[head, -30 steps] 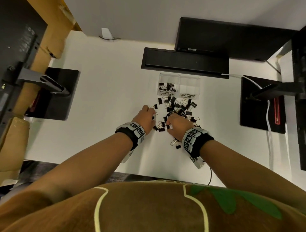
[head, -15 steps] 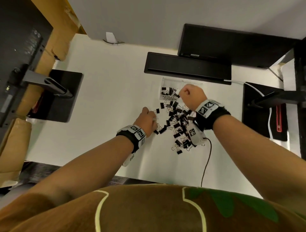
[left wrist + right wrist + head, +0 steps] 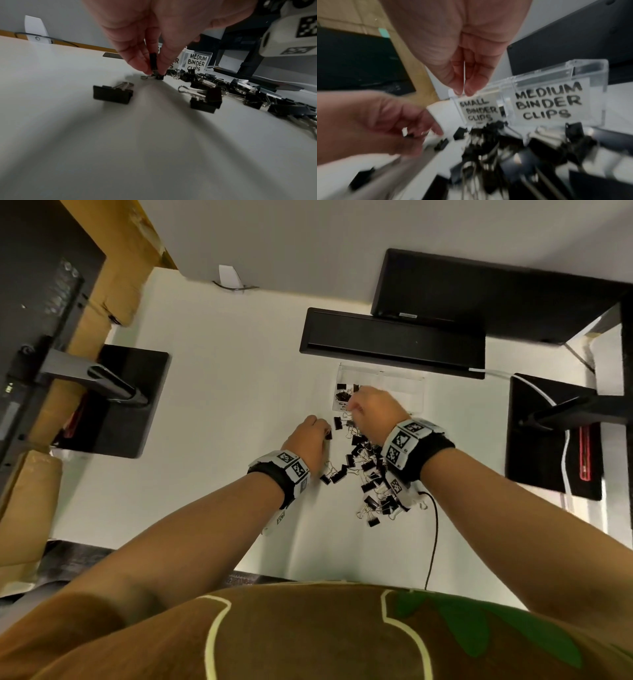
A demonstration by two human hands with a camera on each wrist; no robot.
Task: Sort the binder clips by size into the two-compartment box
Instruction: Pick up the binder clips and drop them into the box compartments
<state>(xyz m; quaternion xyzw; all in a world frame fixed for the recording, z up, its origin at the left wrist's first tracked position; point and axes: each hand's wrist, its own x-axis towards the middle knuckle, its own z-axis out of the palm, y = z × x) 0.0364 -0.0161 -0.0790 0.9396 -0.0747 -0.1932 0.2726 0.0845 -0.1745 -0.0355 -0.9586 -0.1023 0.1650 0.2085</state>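
A clear two-compartment box [image 3: 380, 374] stands at the back of the white table, labelled SMALL BINDER CLIPS on the left and MEDIUM BINDER CLIPS [image 3: 547, 100] on the right. Several small clips lie in the left compartment. A pile of black binder clips [image 3: 370, 470] spreads in front of the box. My left hand [image 3: 153, 71] pinches a small black clip [image 3: 153, 61] just above another clip on the table, at the pile's left edge. My right hand [image 3: 464, 92] hovers over the small compartment's front rim, thumb and fingertip pressed together with nothing visible between them.
A black bar [image 3: 394, 340] lies right behind the box. Monitor-stand bases sit at the left [image 3: 126, 405] and right [image 3: 548, 440]. A black cable [image 3: 433, 535] runs from my right wrist to the front edge. One loose clip [image 3: 112, 93] lies left of the pile.
My right hand rose from the pile to the box, then shifted left over the small compartment. My left hand stayed at the pile's left edge and moved slightly forward.
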